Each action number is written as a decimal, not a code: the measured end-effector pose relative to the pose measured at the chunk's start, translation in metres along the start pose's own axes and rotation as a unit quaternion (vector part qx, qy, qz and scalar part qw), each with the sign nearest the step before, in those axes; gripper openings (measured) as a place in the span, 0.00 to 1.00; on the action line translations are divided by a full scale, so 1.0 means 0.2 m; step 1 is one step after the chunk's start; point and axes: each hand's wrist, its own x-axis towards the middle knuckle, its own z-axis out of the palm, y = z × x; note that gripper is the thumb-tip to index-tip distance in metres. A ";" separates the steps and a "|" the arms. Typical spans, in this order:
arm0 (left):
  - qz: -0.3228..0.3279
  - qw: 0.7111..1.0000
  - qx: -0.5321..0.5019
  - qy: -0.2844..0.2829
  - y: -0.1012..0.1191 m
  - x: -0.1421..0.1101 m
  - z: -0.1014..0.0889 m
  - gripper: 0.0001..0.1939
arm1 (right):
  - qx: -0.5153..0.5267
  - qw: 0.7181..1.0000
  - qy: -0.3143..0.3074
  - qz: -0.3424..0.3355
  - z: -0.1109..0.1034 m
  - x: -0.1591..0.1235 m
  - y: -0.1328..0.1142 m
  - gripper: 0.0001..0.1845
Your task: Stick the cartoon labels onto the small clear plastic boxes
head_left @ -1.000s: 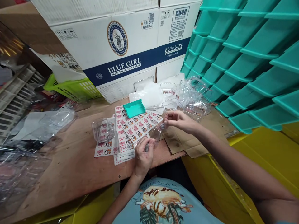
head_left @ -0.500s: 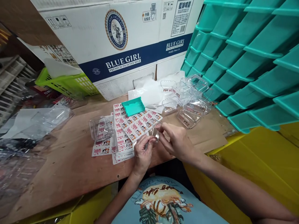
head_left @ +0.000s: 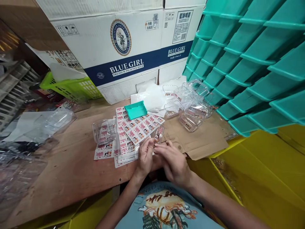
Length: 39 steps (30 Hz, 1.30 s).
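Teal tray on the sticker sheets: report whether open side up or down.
Open side up: the teal tray shows its inner floor and walls.

I observe remotely: near case [head_left: 160, 132], clear, pink-and-orange label [head_left: 157, 137] | sheets [head_left: 141, 129], white, cat-patterned | far carton [head_left: 95, 47], white, navy band [head_left: 153, 63] | right bins [head_left: 247, 62], teal | left basket [head_left: 69, 90], lime-green

Holds left hand [head_left: 145, 154] curled at the near edge of the desk [head_left: 78, 165]. Angles right hand [head_left: 175, 164] close beside it with fingers [head_left: 165, 150] bent.
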 end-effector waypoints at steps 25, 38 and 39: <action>0.099 0.991 0.074 -0.059 0.06 -0.03 0.02 0.23 | 0.002 0.975 0.191 0.113 -0.41 0.30 0.53 0.12; 0.264 0.937 0.225 0.026 0.09 -0.01 -0.06 0.18 | -0.185 0.978 0.033 -0.086 -0.29 0.09 0.66 0.19; 0.271 0.930 0.245 0.034 0.12 -0.02 -0.09 0.19 | -0.216 0.972 0.024 -0.095 -0.30 0.09 0.67 0.19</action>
